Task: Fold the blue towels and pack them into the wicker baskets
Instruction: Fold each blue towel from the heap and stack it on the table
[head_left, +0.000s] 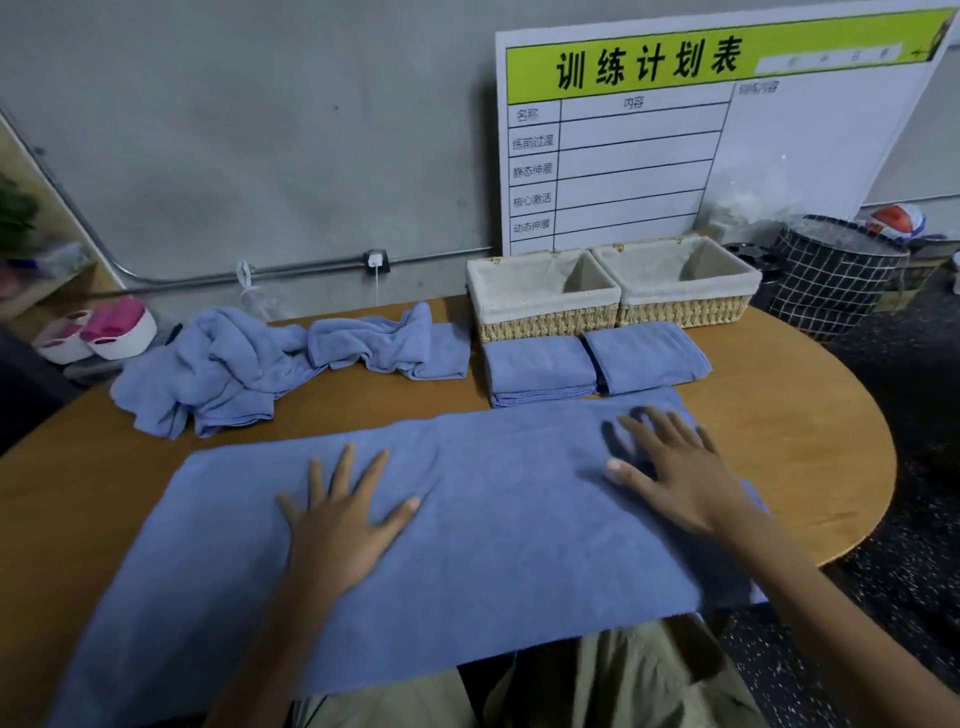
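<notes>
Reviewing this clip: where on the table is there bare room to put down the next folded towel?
Bare wood lies right of the two folded towels and spread towel, out to the rounded edge. A narrow strip runs between the spread towel and the crumpled pile. The back is crowded; both baskets look empty.

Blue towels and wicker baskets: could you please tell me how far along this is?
Two folded blue towels lie before the empty lined wicker baskets. Left hand and right hand press a spread blue towel flat. A crumpled blue heap waits.
</notes>
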